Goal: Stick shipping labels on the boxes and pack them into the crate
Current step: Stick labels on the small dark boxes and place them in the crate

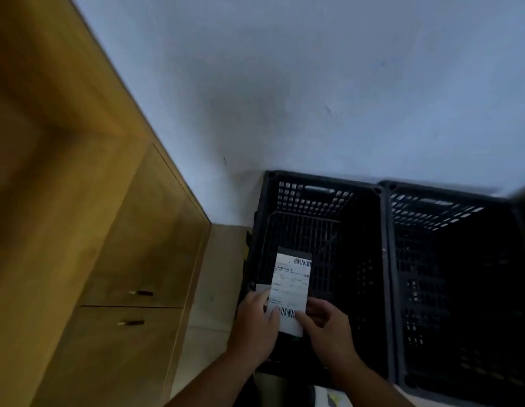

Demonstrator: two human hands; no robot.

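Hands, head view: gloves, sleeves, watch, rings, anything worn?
Nothing worn that shows. The left hand and right hand are both bare, with no gloves. Both forearms are bare to the frame's bottom edge, so no sleeve or cuff is in view. No watch, band or ring shows, though the picture is dim and soft, so a thin ring could be missed.

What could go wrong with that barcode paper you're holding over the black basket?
The left hand and right hand pinch the label only at its lower end, so it might crease or go on crooked. It hangs over the open crate, so a slip could drop it inside.
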